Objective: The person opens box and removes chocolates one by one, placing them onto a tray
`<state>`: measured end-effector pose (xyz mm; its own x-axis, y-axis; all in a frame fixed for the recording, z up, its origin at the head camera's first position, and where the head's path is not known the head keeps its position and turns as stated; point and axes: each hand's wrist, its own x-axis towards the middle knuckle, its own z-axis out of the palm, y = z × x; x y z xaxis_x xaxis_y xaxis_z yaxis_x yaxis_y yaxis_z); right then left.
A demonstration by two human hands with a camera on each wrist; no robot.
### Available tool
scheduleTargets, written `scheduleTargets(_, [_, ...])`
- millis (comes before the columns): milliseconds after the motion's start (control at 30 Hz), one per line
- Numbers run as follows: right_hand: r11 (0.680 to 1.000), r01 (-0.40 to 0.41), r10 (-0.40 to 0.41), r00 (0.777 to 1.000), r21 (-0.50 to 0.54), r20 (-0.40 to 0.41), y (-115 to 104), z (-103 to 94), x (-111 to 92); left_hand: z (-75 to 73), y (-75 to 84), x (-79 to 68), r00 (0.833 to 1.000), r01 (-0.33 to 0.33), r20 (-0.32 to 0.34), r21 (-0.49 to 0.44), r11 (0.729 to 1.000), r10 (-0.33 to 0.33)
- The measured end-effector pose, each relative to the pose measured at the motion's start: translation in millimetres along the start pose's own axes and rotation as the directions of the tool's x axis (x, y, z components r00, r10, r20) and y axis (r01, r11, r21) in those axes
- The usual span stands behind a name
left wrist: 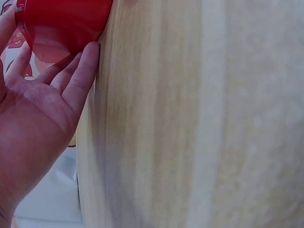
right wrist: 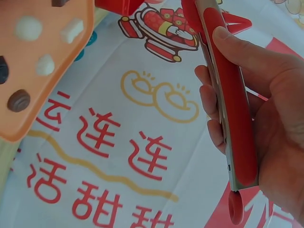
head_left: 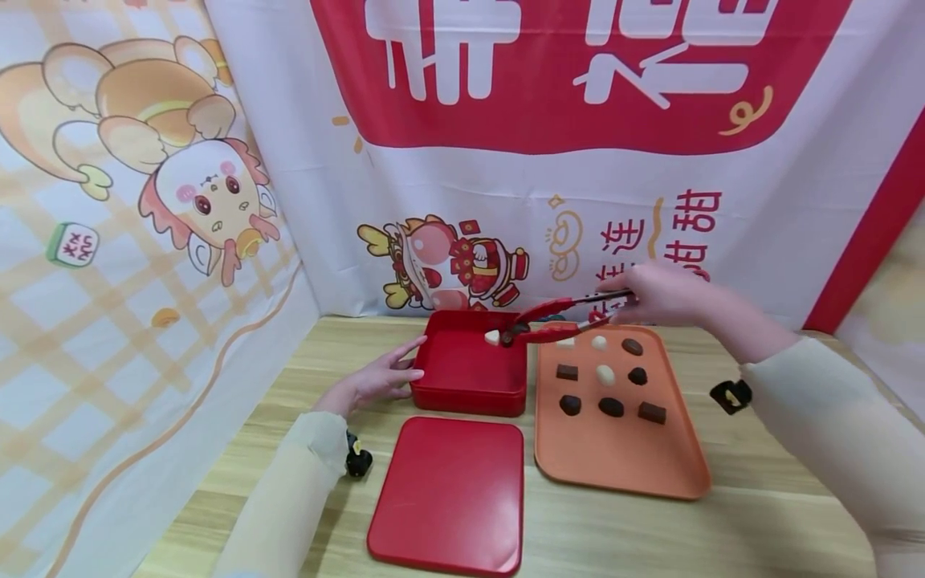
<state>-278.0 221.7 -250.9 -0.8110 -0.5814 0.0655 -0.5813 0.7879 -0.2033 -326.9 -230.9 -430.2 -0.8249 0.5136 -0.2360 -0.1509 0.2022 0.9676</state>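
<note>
My right hand [head_left: 654, 293] grips red-and-steel tongs [right wrist: 232, 99], thumb on one arm and fingers wrapped round the other. The red tips of the tongs reach over the right back part of a red square box [head_left: 470, 401], with a dark chocolate [head_left: 516, 331] between them. Close by in the box is a white chocolate [head_left: 493, 337]. My left hand [left wrist: 40, 107] touches the box's left side with fairly straight fingers. Right of the box, an orange tray [head_left: 614, 466] holds several dark, brown and white chocolates, such as a white one [head_left: 605, 375].
A red lid [head_left: 448, 498] lies flat on the wooden table [head_left: 759, 514] in front of the box. Printed white cloth [head_left: 325, 201] hangs behind and to the left. Something teal [right wrist: 90, 40] peeks out behind the tray.
</note>
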Motion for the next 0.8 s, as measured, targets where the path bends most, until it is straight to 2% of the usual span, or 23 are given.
scheduleTargets(300, [0.999, -0.027, 0.028, 1.0, 0.023, -0.014, 9, 8.6, -39, -0.5, -2.1, 1.1, 1.0, -0.01, 0.007, 0.003, 1.0, 0.01])
scheduleTargets(600, [0.995, -0.098, 0.098, 0.995, 0.031, -0.018, 18, 20.3, -72, -2.5, -3.6, 0.9, 1.0, 0.009, -0.002, 0.007, 1.0, -0.009])
scheduleTargets(800, [0.992, -0.124, 0.124, 0.991, -0.008, -0.046, 23, 27.9, -94, -1.6, -1.8, 1.2, 1.0, 0.021, -0.019, 0.012, 1.0, -0.021])
